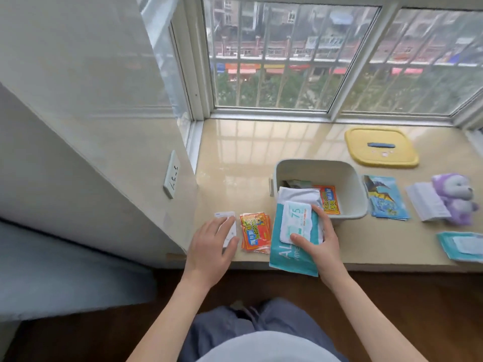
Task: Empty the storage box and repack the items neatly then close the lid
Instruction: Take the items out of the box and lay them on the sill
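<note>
Sill (pixel 235 158) under window: open box (pixel 350 184) near the front edge, yellow lid (pixel 381 147) lying flat behind it to the right, apart. Right hand (pixel 321 241) grips a teal wipes pack (pixel 292 254), thumb on its white flap, pack's far end resting over the box's near rim; an orange sachet (pixel 329 199) lies inside. Left hand (pixel 211 246) rests flat-fingered on a white card (pixel 227 226), just beside a sachet stack (pixel 254 232); right of box in a row: blue packets (pixel 386 199), white paper (pixel 426 202), purple plush (pixel 454 199), with a second teal pack (pixel 460 245) nearer the edge.
</note>
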Action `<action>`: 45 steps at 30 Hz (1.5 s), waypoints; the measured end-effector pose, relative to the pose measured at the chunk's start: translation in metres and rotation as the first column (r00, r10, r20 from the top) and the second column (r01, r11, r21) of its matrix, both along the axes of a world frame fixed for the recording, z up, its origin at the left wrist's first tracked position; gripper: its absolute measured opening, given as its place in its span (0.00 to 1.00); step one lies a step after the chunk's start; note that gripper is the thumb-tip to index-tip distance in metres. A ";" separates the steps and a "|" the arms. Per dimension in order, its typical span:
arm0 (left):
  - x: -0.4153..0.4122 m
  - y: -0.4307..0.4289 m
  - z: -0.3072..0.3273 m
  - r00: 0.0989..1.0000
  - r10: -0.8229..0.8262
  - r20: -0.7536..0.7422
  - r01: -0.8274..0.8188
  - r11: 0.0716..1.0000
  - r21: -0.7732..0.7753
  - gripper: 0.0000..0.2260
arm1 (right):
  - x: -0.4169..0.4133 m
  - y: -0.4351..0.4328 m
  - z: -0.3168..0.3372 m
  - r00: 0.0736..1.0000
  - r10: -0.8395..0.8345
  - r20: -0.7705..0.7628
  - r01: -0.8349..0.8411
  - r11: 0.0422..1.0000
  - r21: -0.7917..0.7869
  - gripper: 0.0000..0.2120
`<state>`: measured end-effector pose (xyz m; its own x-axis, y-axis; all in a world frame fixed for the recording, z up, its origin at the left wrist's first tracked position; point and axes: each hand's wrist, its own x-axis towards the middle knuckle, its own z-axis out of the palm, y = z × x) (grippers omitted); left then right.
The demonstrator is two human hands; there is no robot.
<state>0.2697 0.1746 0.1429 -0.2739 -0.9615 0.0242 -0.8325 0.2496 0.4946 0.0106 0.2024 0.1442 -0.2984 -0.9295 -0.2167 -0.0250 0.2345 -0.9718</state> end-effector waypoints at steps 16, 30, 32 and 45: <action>-0.170 -0.016 0.005 0.880 -0.468 0.077 0.474 0.875 -0.099 0.24 | -0.165 0.127 0.005 0.896 -0.440 0.053 0.440 0.898 0.011 0.36; -0.476 0.080 -0.014 0.651 -0.741 0.165 0.742 0.667 0.071 0.23 | -0.404 0.249 0.003 0.801 -0.598 0.007 0.592 0.794 0.141 0.36; -0.504 0.081 -0.010 0.634 -0.754 0.172 0.755 0.651 0.075 0.22 | -0.429 0.256 0.002 0.780 -0.626 0.009 0.616 0.770 0.166 0.36; -0.643 0.008 -0.039 0.528 -0.827 0.194 0.811 0.559 0.174 0.24 | -0.541 0.198 -0.036 0.652 -0.757 0.050 0.723 0.640 0.262 0.35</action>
